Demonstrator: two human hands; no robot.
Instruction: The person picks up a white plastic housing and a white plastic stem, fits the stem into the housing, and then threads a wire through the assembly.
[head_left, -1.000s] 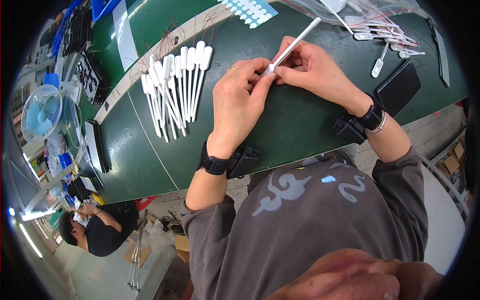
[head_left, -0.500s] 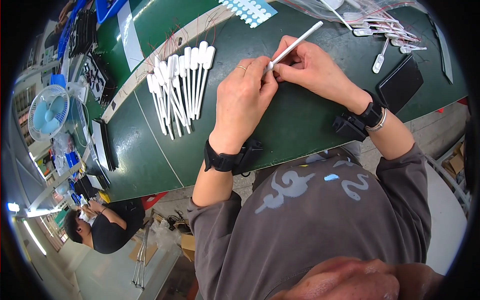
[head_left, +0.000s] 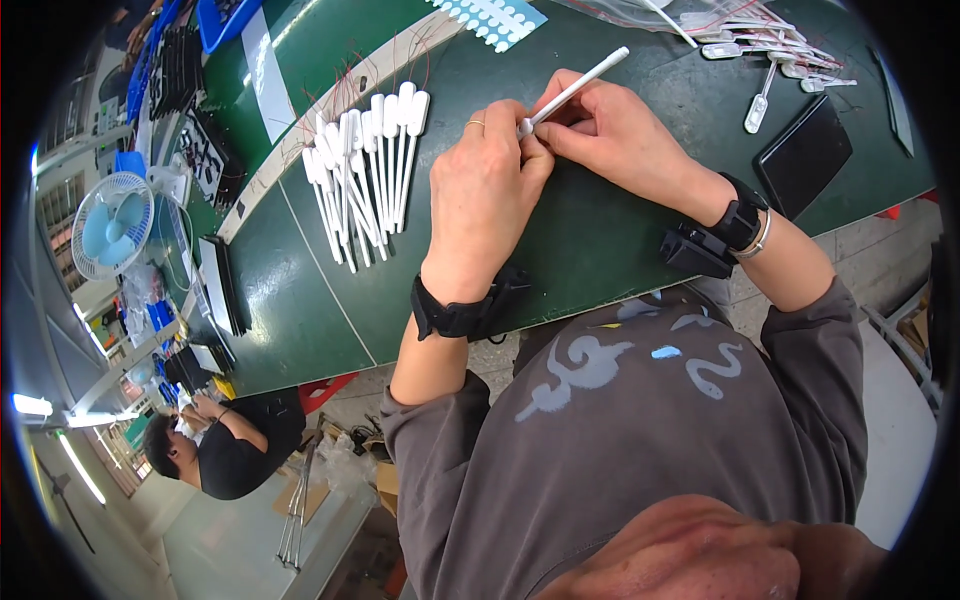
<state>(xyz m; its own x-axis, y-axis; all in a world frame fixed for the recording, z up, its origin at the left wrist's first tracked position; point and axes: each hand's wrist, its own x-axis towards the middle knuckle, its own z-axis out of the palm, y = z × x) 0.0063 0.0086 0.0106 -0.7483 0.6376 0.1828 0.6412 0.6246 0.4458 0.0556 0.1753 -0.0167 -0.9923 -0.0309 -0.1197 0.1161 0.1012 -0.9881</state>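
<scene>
Between my two hands, above the green table, is a thin white plastic stick (head_left: 590, 84) pointing up to the far right. My left hand (head_left: 480, 190) is closed round its lower end, which my fingers mostly hide. The thumb and fingers of my right hand (head_left: 625, 135) pinch the stick just above, close to my left fingertips. Left of my hands lies a fanned row of white paddle-headed sticks (head_left: 384, 165), heads away from me, with thin red wires (head_left: 340, 85) beyond the heads.
Small white spoon-shaped pieces with red wires (head_left: 757, 112) lie at the far right, by a plastic bag (head_left: 600, 12). A black flat case (head_left: 805, 155) sits near my right forearm. A sticker sheet (head_left: 505, 22) lies at the back. A fan (head_left: 112, 225) and a person (head_left: 235, 445) are left.
Both hands and the stick have shifted slightly left in the picture, still gripping it. The whole view has turned a little.
</scene>
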